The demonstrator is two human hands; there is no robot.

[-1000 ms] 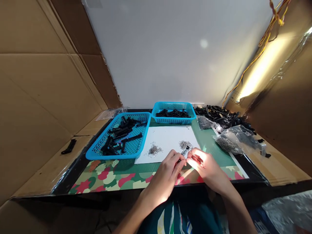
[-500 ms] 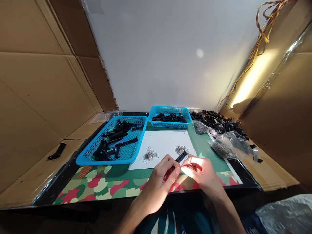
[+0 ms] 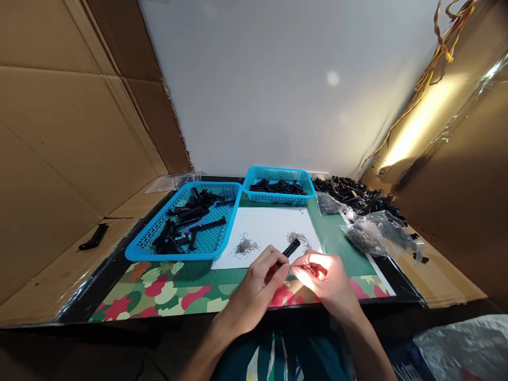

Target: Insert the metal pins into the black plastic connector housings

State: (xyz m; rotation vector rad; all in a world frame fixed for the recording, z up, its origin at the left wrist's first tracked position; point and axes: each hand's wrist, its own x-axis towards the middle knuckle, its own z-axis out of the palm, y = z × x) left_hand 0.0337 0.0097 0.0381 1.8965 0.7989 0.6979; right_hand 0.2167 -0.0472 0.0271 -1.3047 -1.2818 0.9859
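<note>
My left hand pinches a slim black plastic part, whose far end points up and to the right. Close beside it, my right hand has its thumb and index finger pressed together at the near end of the part. A thin metal piece shows between the right fingers; its shape is too small to make out. Beyond the hands, a white sheet bears two piles of small wire pieces, one on the left and one on the right, the latter partly behind the black part.
A large blue basket with black parts stands on the left, a smaller one at the back. Loose black parts heap at the back right, near two clear bags of small metal pieces. Cardboard walls flank the table.
The view has shifted slightly. My right fingertips have moved a little left, closer to my left fingertips, and the black part remains in my left hand.
</note>
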